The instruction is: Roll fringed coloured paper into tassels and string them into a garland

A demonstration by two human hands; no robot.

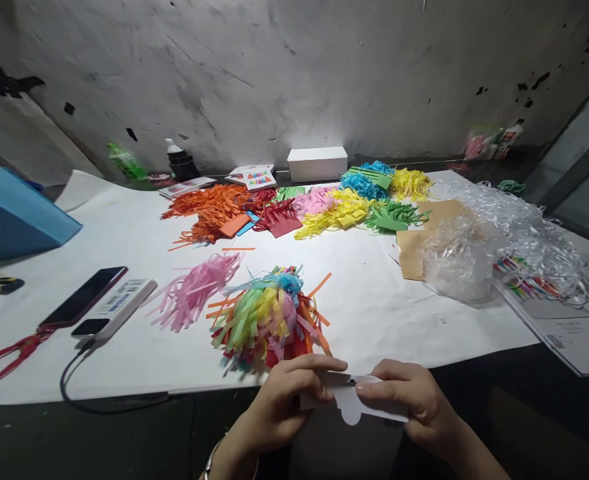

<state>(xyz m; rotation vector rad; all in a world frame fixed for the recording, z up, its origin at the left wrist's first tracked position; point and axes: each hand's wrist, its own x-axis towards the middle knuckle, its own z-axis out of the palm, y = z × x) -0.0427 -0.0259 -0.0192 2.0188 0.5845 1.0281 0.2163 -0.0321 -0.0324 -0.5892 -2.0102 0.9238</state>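
Note:
A white paper box (pixel 347 440) with a rounded tab and a small slot at its top is held at the table's front edge. My left hand (pixel 294 397) grips its left side, fingers bent over the top. On the right side, my right hand (pixel 412 397) is closed on the box, its thumb lying on the flap near the slot. Just beyond my left hand lies a multicoloured bundle of paper tassels (pixel 269 313). A pink tassel (pixel 197 290) rests to the left of that bundle. The inside of the box is hidden.
Orange tassels (pixel 214 207), yellow tassels (pixel 339 212) and green tassels (pixel 394 215) lie farther back, before a white box (pixel 317 165). A phone (pixel 84 297) and power bank (pixel 117 310) are at left. Clear plastic (pixel 462 260) and a printed sheet (pixel 569 327) lie right.

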